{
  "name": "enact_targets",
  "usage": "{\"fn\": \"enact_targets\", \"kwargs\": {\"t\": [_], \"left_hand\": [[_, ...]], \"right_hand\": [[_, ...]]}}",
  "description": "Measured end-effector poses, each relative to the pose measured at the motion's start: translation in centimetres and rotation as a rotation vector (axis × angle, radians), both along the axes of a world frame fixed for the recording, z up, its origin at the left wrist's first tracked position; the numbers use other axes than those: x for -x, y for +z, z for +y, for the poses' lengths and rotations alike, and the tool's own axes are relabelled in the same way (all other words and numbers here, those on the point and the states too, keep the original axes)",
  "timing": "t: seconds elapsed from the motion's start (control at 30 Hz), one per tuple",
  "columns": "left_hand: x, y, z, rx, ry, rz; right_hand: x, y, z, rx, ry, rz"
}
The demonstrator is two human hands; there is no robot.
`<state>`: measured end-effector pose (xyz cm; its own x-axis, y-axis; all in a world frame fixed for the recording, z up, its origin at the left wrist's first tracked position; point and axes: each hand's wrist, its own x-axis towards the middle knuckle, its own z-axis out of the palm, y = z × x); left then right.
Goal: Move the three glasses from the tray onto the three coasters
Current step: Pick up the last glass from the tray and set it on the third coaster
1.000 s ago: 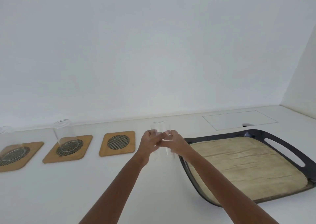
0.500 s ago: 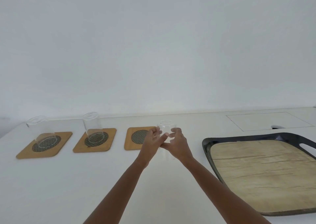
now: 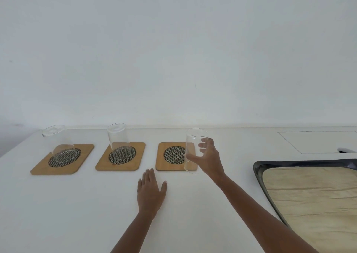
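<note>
Three wooden coasters with dark mesh centres lie in a row on the white counter. A clear glass (image 3: 59, 143) stands on the left coaster (image 3: 38, 167), and a second glass (image 3: 119, 141) stands on the middle coaster (image 3: 102, 165). My right hand (image 3: 207, 157) grips a third clear glass (image 3: 193, 146) by its side, held at the right edge of the right coaster (image 3: 162, 165). My left hand (image 3: 150, 191) rests flat on the counter in front of that coaster, fingers apart, holding nothing. The tray (image 3: 258, 167) at the right has a dark rim and no glasses on it.
A white wall runs along the back of the counter. A rectangular outlined panel (image 3: 316, 141) is set into the counter behind the tray. The tray's beige inner surface reaches the lower right edge of the view.
My left hand has let go of the glass and dropped flat onto the counter. My right hand alone has carried the glass left, up to the right coaster. The view has swung left.
</note>
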<state>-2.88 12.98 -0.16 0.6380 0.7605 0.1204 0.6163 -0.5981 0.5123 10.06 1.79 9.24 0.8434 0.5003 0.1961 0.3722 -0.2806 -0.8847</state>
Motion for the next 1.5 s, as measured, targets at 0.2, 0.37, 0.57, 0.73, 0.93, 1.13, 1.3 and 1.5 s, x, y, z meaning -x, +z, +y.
{"fn": "enact_targets", "kwargs": {"t": [0.2,0.37,0.57,0.73,0.93,1.13,1.3,1.5], "left_hand": [[-0.4,-0.4,2.4,-0.115,-0.084,0.054],[-1.1,-1.0,3.9,-0.136,-0.112,0.042],[-2.1,-1.1,5.3,-0.108,-0.17,0.028],[-2.7,-1.2,5.8,-0.114,-0.205,-0.002],[-3.0,-1.2,6.1,-0.132,-0.216,0.014],[-2.9,-1.1,5.9,-0.132,-0.213,0.009],[-2.8,-1.0,5.8,-0.126,-0.211,-0.005],[-2.8,-0.9,5.7,-0.096,-0.206,-0.018]], "right_hand": [[-0.8,-0.9,3.1,-0.04,0.009,-0.015],[-1.2,-2.0,5.5,-0.048,0.03,-0.013],[-2.0,-3.1,7.8,-0.072,0.014,-0.002],[-2.6,-3.7,9.1,-0.063,0.007,-0.039],[-3.0,-4.3,9.9,-0.055,0.008,-0.045],[-3.1,-4.7,10.1,-0.065,0.01,-0.014],[-3.0,-4.6,10.0,-0.07,0.014,0.005],[-2.8,-4.7,9.4,-0.022,0.047,0.021]]}}
